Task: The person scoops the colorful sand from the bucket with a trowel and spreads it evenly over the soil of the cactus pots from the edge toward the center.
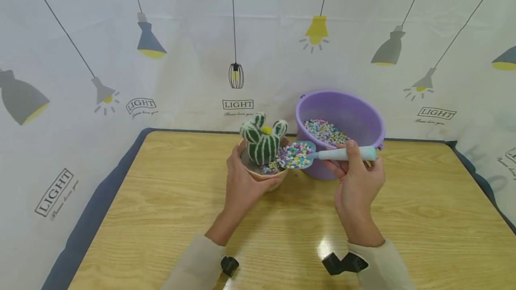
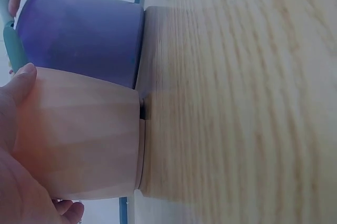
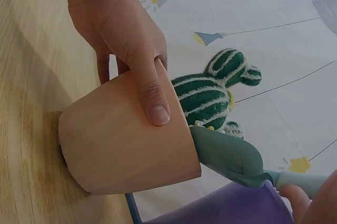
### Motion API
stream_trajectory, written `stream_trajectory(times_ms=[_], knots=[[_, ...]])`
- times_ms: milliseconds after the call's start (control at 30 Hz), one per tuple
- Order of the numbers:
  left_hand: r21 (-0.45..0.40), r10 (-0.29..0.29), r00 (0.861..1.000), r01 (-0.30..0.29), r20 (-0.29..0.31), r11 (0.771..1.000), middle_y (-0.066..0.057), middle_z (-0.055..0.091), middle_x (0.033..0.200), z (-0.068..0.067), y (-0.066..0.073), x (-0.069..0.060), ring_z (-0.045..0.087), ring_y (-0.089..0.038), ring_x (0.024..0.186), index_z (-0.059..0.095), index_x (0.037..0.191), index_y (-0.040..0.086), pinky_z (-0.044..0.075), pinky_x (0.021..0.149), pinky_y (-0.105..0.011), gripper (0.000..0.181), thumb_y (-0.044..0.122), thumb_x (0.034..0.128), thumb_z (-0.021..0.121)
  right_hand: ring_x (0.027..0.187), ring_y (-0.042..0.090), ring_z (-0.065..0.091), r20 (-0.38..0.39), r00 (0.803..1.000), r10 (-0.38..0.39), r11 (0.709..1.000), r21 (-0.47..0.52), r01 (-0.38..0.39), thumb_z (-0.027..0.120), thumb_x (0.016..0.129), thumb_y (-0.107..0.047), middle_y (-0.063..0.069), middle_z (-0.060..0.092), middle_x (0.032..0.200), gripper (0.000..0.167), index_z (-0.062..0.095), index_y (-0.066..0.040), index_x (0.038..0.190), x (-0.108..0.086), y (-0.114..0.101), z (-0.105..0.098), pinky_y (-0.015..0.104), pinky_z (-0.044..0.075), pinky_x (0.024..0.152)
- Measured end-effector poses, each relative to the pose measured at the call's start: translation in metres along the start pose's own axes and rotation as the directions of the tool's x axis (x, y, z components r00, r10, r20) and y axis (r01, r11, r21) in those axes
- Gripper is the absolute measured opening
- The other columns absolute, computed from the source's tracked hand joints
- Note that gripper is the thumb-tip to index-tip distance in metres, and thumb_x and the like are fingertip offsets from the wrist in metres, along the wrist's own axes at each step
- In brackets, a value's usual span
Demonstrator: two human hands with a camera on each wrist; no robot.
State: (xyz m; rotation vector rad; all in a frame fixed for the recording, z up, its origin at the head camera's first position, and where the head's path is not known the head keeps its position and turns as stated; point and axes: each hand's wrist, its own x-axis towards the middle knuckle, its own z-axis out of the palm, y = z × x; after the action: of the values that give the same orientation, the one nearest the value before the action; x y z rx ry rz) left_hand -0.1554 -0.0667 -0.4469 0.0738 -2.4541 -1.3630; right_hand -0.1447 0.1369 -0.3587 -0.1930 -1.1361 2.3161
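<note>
Flowerpot (image 3: 121, 134) on the tabletop (image 1: 161, 218), toward the back edge, about mid-width. Biggest first: pale backdrop sheet (image 1: 193, 57) with creases and printed pendant lamps, then smooth, glossy wood-grain tabletop. Round purple bucket (image 1: 350, 113), looks plastic, is right beside the pot on its right (touching or not, can't tell), crowding that side; multicoloured pebbles (image 1: 324, 131) inside. Pot: peach, faceted wall, grey fill on top. Left hand (image 1: 243, 182) wraps its rim, thumb on the near side. Right hand (image 1: 359, 187) pinches the pale handle of a teal trowel (image 3: 226, 153) in front of the bucket, rounded blade over the pot's right rim. Green cactus (image 1: 262, 151), fuzzy white ribs, stands in the pot. Smallest: yellow bloom (image 1: 266, 130), then small rounded pebbles heaped on the blade and lying by the cactus base.
</note>
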Motion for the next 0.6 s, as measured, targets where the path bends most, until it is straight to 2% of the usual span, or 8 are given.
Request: stream_trajectory(times_ms=[367,600], knots=[[-0.033,-0.023,0.996,0.026,0.087,0.999,-0.013,0.026,0.152,-0.008,0.0,0.002,0.036,-0.032,0.136,0.01,0.155,0.02,0.036,0.11,-0.05,0.13,0.056,0.0578,0.089,0.068,0.027,0.072,0.004,1.0,-0.03,0.999,-0.021,0.03,0.075,0.085,-0.015,0.019,0.069,0.083,0.036,0.052,0.005,0.105,-0.001,-0.001,0.002,0.036,0.058,0.058],[-0.027,0.0,0.989,0.004,0.151,1.0,-0.009,0.029,0.151,-0.014,-0.006,0.006,0.037,-0.028,0.136,0.012,0.155,0.019,0.035,0.111,-0.047,0.129,0.057,0.058,0.088,0.067,0.026,0.072,0.004,0.998,-0.06,0.998,-0.023,0.06,0.076,0.084,-0.013,0.02,0.068,0.084,0.035,0.052,0.004,0.102,-0.002,0.0,0.003,0.035,0.058,0.057]])
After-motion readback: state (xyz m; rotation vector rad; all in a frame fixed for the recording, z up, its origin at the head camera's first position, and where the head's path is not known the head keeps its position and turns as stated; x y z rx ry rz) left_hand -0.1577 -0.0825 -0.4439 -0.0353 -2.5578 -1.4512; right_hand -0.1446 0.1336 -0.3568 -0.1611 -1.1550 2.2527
